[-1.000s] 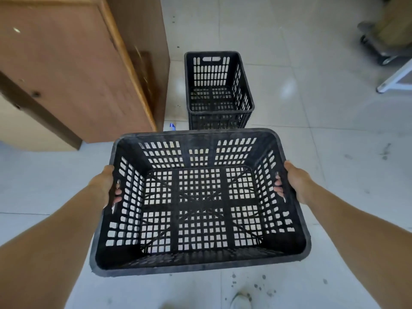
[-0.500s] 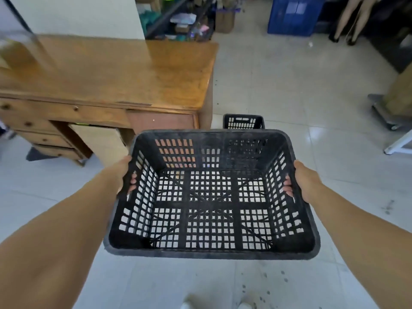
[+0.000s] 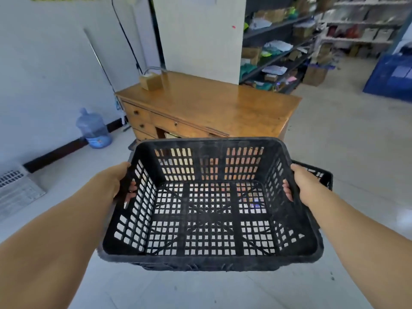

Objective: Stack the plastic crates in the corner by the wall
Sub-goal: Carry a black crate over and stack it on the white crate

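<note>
I hold an empty black slotted plastic crate [image 3: 209, 257] in the air in front of me, open side up. My left hand [image 3: 113, 184] grips its left wall, fingers through the slots. My right hand [image 3: 301, 186] grips the right wall the same way. A second black crate [image 3: 323, 175] stands on the floor behind the held one; only its right corner shows past my right hand.
A wooden desk [image 3: 214, 105] with drawers stands just beyond the crate, a small box [image 3: 151, 81] on its top. A water jug [image 3: 93, 129] sits by the white wall [image 3: 44, 74] at left. Shelves [image 3: 278, 47] and a blue bin [image 3: 392, 76] are at right.
The view has swung up and to the left: the wall, jug and shelves have come into sight. The held crate stays in both hands; the floor crate is now mostly hidden behind it.
</note>
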Demonstrator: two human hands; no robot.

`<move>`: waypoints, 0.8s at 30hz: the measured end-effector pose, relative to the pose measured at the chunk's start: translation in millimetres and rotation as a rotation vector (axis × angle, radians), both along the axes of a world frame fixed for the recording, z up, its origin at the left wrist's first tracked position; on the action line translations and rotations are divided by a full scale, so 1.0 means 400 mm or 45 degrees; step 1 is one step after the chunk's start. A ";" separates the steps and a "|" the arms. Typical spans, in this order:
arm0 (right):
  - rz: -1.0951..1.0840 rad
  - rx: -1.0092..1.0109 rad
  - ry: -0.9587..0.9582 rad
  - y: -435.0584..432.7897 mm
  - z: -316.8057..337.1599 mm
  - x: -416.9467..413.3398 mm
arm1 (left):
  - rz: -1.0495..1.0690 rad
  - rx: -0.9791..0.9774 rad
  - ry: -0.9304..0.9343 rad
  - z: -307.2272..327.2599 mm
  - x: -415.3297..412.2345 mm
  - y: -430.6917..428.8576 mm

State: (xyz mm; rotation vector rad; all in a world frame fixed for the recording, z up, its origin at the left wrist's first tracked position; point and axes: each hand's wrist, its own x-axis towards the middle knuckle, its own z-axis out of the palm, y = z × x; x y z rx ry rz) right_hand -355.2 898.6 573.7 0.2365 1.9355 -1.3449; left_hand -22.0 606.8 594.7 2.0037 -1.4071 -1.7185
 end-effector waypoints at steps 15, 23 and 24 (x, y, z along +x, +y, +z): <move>0.679 0.009 0.031 -0.559 0.051 0.346 | 0.655 0.117 0.100 0.033 0.626 -0.067; 0.842 -0.019 0.065 -0.882 0.030 0.619 | 0.922 0.067 0.107 0.025 0.899 -0.236; 0.852 -0.026 0.069 -0.922 0.028 0.647 | 0.952 0.046 0.102 0.028 0.925 -0.261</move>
